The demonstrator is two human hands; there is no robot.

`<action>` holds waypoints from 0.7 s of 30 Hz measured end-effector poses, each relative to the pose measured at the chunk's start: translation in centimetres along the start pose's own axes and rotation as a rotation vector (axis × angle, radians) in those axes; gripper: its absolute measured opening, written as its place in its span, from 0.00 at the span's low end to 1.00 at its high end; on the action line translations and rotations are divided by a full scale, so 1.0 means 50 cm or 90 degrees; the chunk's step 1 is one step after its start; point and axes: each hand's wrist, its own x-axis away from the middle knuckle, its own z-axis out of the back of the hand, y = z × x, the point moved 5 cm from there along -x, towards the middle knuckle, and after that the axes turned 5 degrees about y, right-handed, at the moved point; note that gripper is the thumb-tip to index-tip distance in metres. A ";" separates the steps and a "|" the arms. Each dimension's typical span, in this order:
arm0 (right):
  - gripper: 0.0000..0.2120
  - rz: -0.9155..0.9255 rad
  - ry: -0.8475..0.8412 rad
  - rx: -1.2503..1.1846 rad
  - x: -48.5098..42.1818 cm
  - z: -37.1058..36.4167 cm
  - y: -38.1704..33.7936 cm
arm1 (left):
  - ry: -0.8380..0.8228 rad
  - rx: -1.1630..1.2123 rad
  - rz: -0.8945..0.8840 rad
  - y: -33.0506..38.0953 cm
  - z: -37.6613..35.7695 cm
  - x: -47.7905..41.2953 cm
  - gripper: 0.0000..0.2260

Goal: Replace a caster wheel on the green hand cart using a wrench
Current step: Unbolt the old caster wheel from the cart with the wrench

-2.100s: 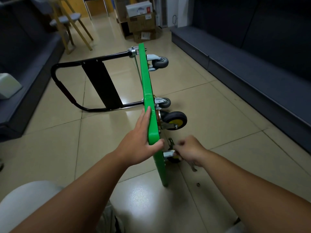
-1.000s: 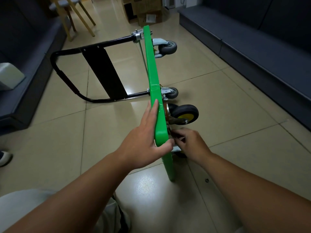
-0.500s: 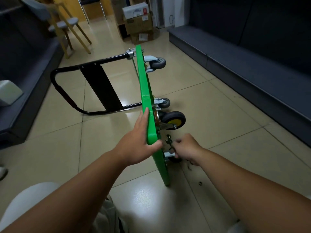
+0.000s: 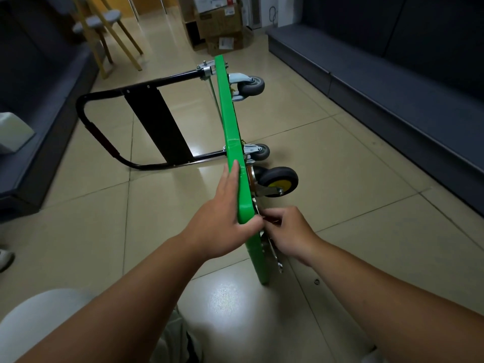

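Note:
The green hand cart [image 4: 230, 121] stands on its long edge on the tiled floor, wheels pointing right, its black handle [image 4: 104, 137] lying to the left. My left hand [image 4: 222, 218] grips the deck's near upper corner. A black caster wheel with a yellow hub [image 4: 279, 179] sticks out just beyond that hand. My right hand [image 4: 285, 231] is closed on a metal wrench [image 4: 275, 255] against the deck's underside, below that caster. The wrench head is hidden by my fingers. Two grey casters [image 4: 252, 86] [image 4: 262, 151] sit farther along the deck.
A small loose part, perhaps a nut [image 4: 317, 281], lies on the floor right of the cart's near end. Dark low benches [image 4: 392, 82] line the right and left. Cardboard boxes [image 4: 220, 30] and wooden stools [image 4: 110, 27] stand at the back. My knee [image 4: 39, 323] is at lower left.
My right hand with the wrench has moved up from the lower caster toward the deck's near upper corner, beside my left thumb. My left hand keeps its grip on the deck.

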 end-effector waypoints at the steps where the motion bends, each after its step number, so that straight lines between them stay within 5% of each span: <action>1: 0.12 0.006 0.004 0.010 -0.008 0.003 0.007 | -0.001 0.002 -0.003 0.000 0.000 -0.001 0.50; 13: 0.15 0.176 0.019 0.148 -0.069 0.000 0.036 | -0.007 -0.013 -0.017 -0.008 0.004 -0.002 0.50; 18: 0.02 -0.062 -0.074 0.458 -0.023 0.028 0.146 | -0.004 -0.004 -0.018 -0.005 0.002 0.001 0.50; 21: 0.10 -0.250 -0.133 0.584 0.025 0.060 0.184 | -0.001 0.010 -0.017 0.000 0.000 0.004 0.50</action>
